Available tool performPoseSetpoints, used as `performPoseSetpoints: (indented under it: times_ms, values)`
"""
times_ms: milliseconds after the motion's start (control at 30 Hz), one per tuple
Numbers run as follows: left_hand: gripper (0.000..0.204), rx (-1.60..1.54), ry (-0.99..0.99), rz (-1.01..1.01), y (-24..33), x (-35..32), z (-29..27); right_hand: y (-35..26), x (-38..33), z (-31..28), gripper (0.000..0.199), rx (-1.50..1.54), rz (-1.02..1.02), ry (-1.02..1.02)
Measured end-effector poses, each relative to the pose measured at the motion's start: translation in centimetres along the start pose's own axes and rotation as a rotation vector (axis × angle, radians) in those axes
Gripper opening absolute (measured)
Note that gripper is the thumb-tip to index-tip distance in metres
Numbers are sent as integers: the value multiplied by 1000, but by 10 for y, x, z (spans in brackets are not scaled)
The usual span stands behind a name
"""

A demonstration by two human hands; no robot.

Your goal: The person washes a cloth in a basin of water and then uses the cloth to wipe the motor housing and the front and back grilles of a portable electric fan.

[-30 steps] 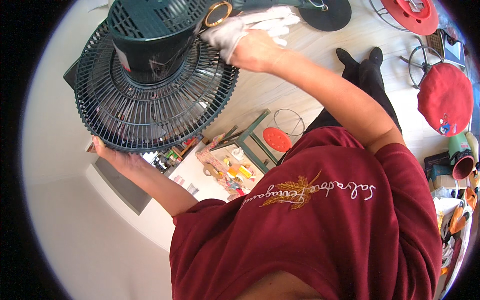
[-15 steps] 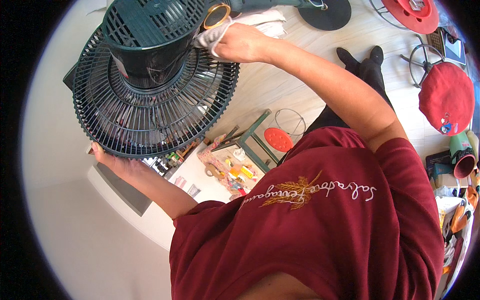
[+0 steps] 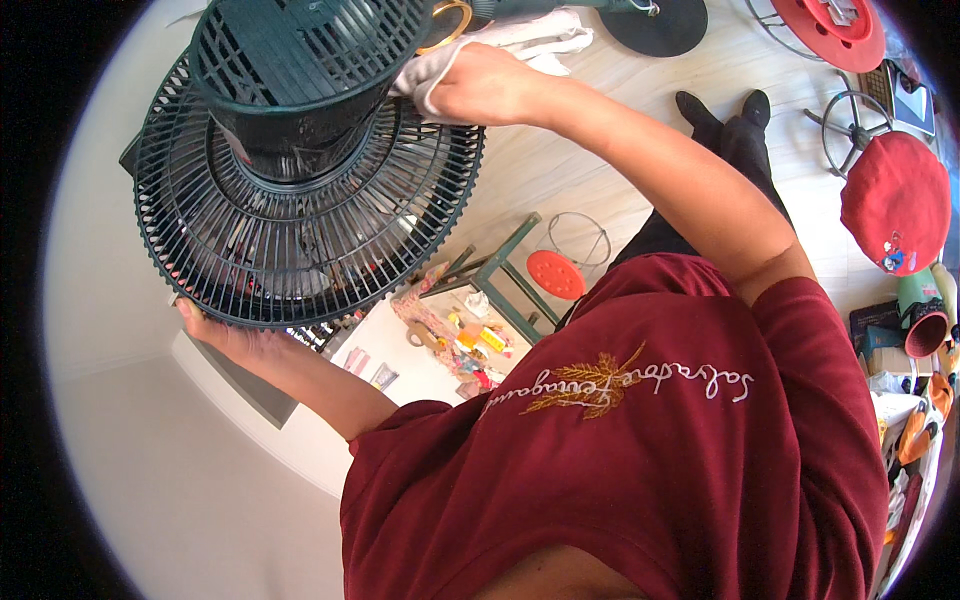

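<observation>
1. Touching the rim of the dark fan (image 3: 300, 285), the left hand (image 3: 235, 342) had its thumb at the cage's edge; the other fingers were hidden behind the bars, and how far they curled could not be told.
2. The right hand (image 3: 485, 88) had its fingers bent closely round a white cloth (image 3: 425, 78), which covered their tips; whether they pressed on the bars beneath could not be seen.
3. The fan lay between the two sets of fingers, up and left of the right ones, above the left ones. Its vented housing (image 3: 300, 50) was cut off by the upper border, and whatever sat behind the bars was hard to make out.
4. Just above the right fingers was a gold-coloured ring (image 3: 443, 25); beside it lay white fabric (image 3: 548, 38), perhaps part of the same cloth.
5. Beyond the right fingers, bare floor (image 3: 610, 130) stretched toward the feet, with a dark disc (image 3: 655, 25) farther up and a red stool (image 3: 893, 200) well apart.
6. Left of the left fingers ran a plain pale wall (image 3: 110, 260); right of them, below the rim, a cluttered bench (image 3: 408, 378) was partly hidden by the fan.
</observation>
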State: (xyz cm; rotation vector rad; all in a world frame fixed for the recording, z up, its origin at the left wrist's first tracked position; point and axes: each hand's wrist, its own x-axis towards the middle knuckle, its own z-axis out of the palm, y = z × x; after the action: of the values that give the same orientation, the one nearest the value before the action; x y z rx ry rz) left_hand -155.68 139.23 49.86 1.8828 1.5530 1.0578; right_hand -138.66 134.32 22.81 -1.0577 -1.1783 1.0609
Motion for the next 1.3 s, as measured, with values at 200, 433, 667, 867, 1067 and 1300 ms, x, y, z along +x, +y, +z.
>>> performPoseSetpoints:
  times_ms: [200,433,667,867,1067,1300]
  values:
    - [53,26,47,3,-1,2,1,-12,-15,-3,31,-394,-30,52]
    - [53,41,12,46,-2,-2,2,-29,-18,6,28,-366,36,64]
    - [49,-18,28,-3,6,-12,8,-3,-16,8,26,-521,94,157]
    - [49,-25,35,4,8,-14,13,-7,-40,21,25,-435,30,78]
    - [48,-24,55,30,9,-23,20,14,-43,-2,25,-338,185,83]
    - [47,22,75,41,12,-26,26,18,-38,6,28,-12,12,224]
